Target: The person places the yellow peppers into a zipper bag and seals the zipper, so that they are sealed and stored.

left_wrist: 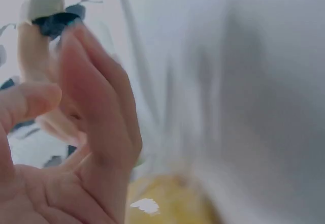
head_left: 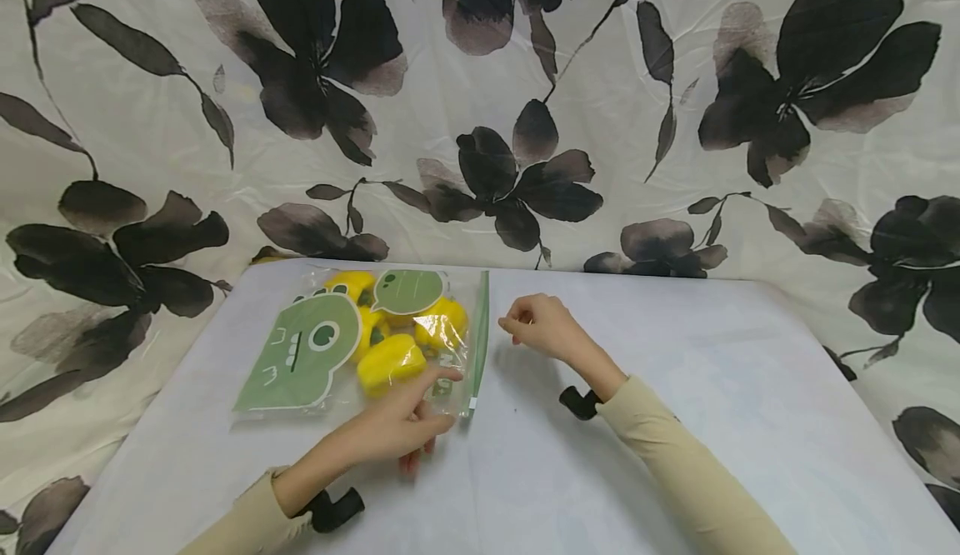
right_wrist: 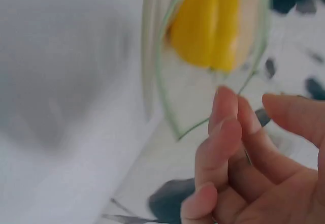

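Observation:
A clear zip bag point(head_left: 480, 330) with green cartoon prints lies on the white table, holding several yellow bell peppers point(head_left: 392, 363). Its green-edged mouth faces right and gapes in the right wrist view, where a yellow bell pepper point(right_wrist: 205, 26) shows inside. My left hand point(head_left: 390, 426) is over the bag's near right corner, index finger extended and overlapping the plastic, thumb apart. Just right of the bag's mouth, my right hand point(head_left: 551, 326) hovers above the table with loosely bent fingers and nothing in them. In the right wrist view, its fingertips point(right_wrist: 223, 99) overlap the bag's green edge.
The white tabletop point(head_left: 712, 422) extends to the right and in front of the bag. Behind it hangs a white cloth point(head_left: 420, 113) with dark floral prints. Each wrist wears a black camera mount point(head_left: 579, 403).

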{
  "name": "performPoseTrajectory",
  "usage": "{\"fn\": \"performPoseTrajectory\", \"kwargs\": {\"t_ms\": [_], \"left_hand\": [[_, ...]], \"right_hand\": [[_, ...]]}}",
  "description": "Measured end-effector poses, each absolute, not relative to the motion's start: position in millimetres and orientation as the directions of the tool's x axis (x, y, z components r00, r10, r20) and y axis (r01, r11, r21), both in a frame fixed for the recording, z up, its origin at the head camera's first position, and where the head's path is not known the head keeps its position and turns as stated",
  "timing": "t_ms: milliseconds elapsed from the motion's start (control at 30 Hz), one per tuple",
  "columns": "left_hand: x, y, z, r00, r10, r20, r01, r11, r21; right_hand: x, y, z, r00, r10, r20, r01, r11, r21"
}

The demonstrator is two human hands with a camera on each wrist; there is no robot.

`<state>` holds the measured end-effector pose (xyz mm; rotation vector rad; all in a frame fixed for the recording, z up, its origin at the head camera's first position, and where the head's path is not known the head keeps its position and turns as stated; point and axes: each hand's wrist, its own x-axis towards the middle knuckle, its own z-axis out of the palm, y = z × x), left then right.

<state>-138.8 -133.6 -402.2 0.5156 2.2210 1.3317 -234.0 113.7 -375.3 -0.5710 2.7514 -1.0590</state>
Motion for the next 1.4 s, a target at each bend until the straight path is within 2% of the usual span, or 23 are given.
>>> {"fn": "performPoseTrajectory", "kwargs": {"t_ms": [100, 200, 300, 400, 533, 733, 900, 1167, 1400], "left_hand": [[-134, -138, -411, -0.756, 0.584, -0.295, -0.118, 0.321, 0.94], [-133, -135, -419, -0.735, 0.608, -0.3, -0.231, 0.192, 0.954], [-131, -130, -427, -0.756, 0.593, -0.277, -0.294, 0.071, 0.953], [-128, -126, -433, -0.801, 0.531, -0.275, -0.349, -0.042, 0.936], [-123, -120, -437, -0.883, 0.397, -0.249, -0.329, -0.147, 0.933], [-128, -108, -443, -0.96, 0.189, -0.205, -0.238, -0.173, 0.956], [-133, -101, -448, -0.972, 0.123, -0.202, -0.223, -0.199, 0.954], [-133, -99, -451, -0.971, 0.117, -0.206, -0.229, -0.238, 0.944], [-132, -96, -451, -0.972, 0.107, -0.211, -0.231, -0.228, 0.946]], "right_hand": [[-213, 112, -375, -0.869, -0.494, -0.04, -0.347, 0.665, -0.662], [-196, 105, -386, -0.821, -0.561, -0.104, -0.34, 0.627, -0.701], [-184, 96, -402, -0.807, -0.57, -0.153, -0.252, 0.567, -0.784], [-178, 92, -414, -0.82, -0.544, -0.179, -0.13, 0.482, -0.867], [-176, 93, -419, -0.84, -0.497, -0.219, 0.006, 0.395, -0.919], [-175, 92, -418, -0.827, -0.503, -0.251, 0.08, 0.337, -0.938], [-172, 88, -421, -0.827, -0.495, -0.266, 0.093, 0.347, -0.933], [-170, 89, -424, -0.854, -0.447, -0.266, 0.114, 0.338, -0.934], [-183, 88, -426, -0.892, -0.387, -0.235, 0.104, 0.33, -0.938]]}}
